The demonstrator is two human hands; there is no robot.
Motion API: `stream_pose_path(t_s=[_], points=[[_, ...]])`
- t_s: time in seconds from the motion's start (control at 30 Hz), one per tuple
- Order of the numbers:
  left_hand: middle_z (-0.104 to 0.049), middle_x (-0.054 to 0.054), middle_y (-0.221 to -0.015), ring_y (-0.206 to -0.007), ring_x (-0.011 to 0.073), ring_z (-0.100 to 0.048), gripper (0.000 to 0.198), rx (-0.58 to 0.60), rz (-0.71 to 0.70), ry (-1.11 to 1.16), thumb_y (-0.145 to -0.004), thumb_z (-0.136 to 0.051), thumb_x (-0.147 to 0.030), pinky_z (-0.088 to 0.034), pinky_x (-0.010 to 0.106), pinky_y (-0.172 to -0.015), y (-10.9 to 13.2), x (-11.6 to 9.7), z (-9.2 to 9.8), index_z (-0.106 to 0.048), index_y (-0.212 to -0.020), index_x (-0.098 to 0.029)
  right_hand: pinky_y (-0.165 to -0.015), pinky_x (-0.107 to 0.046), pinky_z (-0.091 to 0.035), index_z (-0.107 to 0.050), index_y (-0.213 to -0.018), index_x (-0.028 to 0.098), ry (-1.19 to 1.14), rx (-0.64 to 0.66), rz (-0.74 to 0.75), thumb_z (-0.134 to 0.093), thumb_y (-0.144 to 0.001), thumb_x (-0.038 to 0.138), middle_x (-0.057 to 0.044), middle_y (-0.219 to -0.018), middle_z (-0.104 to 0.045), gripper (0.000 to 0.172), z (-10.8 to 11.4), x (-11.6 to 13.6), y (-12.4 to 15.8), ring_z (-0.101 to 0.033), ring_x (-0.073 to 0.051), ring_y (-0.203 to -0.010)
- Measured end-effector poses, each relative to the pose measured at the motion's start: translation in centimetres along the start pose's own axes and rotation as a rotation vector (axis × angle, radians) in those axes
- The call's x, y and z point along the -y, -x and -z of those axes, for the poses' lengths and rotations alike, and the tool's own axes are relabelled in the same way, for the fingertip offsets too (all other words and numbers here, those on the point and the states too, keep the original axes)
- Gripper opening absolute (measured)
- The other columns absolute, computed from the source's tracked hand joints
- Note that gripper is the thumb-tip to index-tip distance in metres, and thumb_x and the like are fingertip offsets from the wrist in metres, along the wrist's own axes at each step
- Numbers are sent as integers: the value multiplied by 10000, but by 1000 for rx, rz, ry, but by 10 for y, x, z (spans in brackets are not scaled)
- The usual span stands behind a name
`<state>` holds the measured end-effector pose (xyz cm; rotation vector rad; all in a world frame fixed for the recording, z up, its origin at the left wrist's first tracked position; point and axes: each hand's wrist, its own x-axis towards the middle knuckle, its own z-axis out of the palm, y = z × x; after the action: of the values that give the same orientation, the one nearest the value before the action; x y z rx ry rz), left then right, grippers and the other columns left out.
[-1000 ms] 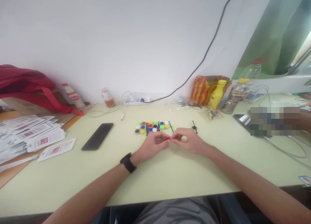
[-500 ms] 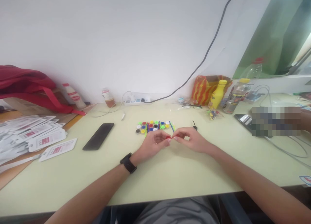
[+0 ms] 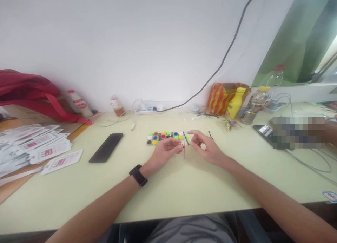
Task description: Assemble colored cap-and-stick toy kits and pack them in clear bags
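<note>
My left hand (image 3: 168, 150) pinches a thin red stick-like piece (image 3: 184, 153), which stands roughly upright at the fingertips. Its exact kind is too small to make out. To the right of it, my right hand (image 3: 206, 148) is raised with thumb and index finger apart and nothing visible between them. Behind both hands lie several small round coloured pieces (image 3: 154, 138) in rows, partly covered by my left fingers. Thin blue and green sticks (image 3: 186, 137) lie at the right end of these rows. A small black stick (image 3: 210, 134) shows just beyond my right hand.
A black phone (image 3: 106, 148) lies left, near a heap of white badge cards (image 3: 44, 144). Along the wall stand a drink bottle (image 3: 117, 106), a power strip (image 3: 144, 112), a striped bag (image 3: 218, 95) and a yellow bottle (image 3: 235, 104). Another person's blurred hand is at right.
My hands were together at a small red piece. Now they are apart: my right hand has let go and drawn slightly right, while the red stick stays in my left fingers.
</note>
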<state>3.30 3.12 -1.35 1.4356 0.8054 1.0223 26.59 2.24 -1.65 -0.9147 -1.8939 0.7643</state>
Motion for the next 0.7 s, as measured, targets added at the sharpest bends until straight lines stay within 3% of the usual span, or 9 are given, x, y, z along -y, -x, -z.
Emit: stream_pose_path(t_s=[0.2,0.23,0.3,0.37,0.4,0.47,0.53,0.7], points=[[-763,84,-988,-924,211,-726,329,-2,2,48,-789,-883,-367,-595,364,-890,-1,3,2,-764,-1006,-151,-582,-255,-429,-126,-1630,339,-80,34,-23,-536,-1032,399,-2,-970,-574,728,-8,1,5,-493,-126,-649],[-764,83,-987,-925,210,-726,322,0,-1,51,-788,-884,-361,-594,360,-889,-2,3,2,-764,-1001,-151,-580,-253,-428,-127,-1622,338,-99,26,-34,-543,-1029,420,-4,-992,-575,729,-9,1,5,-494,-124,-649],[-765,80,-983,-928,207,-726,315,0,-4,56,-785,-889,-348,-592,353,-888,-2,3,3,-764,-997,-152,-590,-254,-431,-343,-1525,307,-110,18,-64,-545,-1022,485,-12,-1003,-585,571,-9,1,5,-502,-126,-661],[-767,77,-968,-913,201,-727,314,-8,-4,60,-781,-892,-344,-592,344,-875,-2,2,3,-761,-990,-149,-626,-270,-441,-636,-1156,223,-114,108,-114,-466,-1041,555,-19,-883,-596,391,-4,2,4,-505,-136,-664],[-768,76,-957,-898,198,-727,314,-13,-3,63,-781,-893,-344,-593,340,-865,-2,2,3,-760,-986,-147,-639,-280,-439,-663,-912,193,-124,181,-139,-410,-1053,582,-20,-781,-580,485,-2,2,3,-497,-141,-648],[-772,79,-944,-875,192,-727,316,-17,-2,68,-781,-893,-345,-592,334,-852,-2,1,2,-757,-982,-141,-642,-296,-414,-545,-610,183,-156,298,-169,-340,-1062,613,-17,-625,-510,656,3,4,1,-465,-143,-608],[-772,78,-941,-867,190,-729,319,-11,-1,76,-781,-894,-341,-591,331,-847,-2,1,2,-755,-985,-139,-614,-300,-369,-478,-562,187,-177,288,-162,-381,-1047,631,-2,-588,-463,664,6,5,-1,-421,-133,-580],[-770,74,-955,-862,186,-735,317,1,-2,60,-767,-903,-326,-588,324,-845,-1,0,0,-748,-974,-142,-608,-269,-370,-530,-780,194,-252,178,-183,-625,-963,574,25,-696,-496,433,1,8,-2,-445,-121,-629]])
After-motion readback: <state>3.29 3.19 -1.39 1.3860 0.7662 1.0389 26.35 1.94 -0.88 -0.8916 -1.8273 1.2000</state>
